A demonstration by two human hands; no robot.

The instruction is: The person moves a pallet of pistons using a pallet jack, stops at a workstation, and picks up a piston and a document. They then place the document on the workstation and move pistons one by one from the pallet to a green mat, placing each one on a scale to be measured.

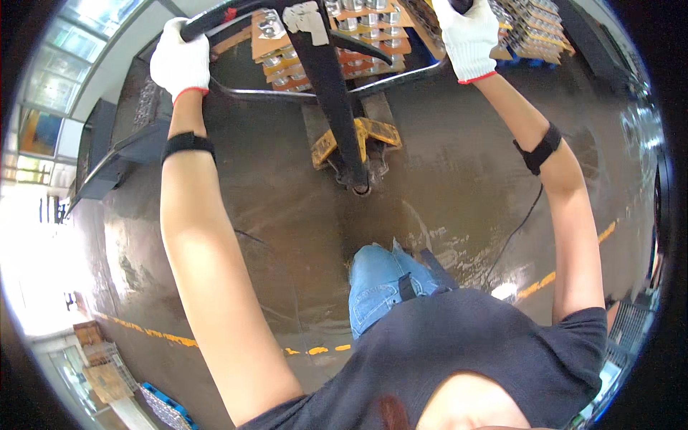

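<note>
Layered metal parts [369, 25] ahead, slick-looking floor [459, 201] below: toppling and slipping are the likely risks.
Gloved fingers of the left hand [179, 57] and right hand [469, 39] are wrapped around either side of the black pallet-jack handle [331, 86], which slopes down between the arms to a yellow base [380, 132]. A jerk or knock could topple the layers (whether anything secures them is hard to tell); lost footing could bring the base against the jeans-clad legs [380, 276].
</note>
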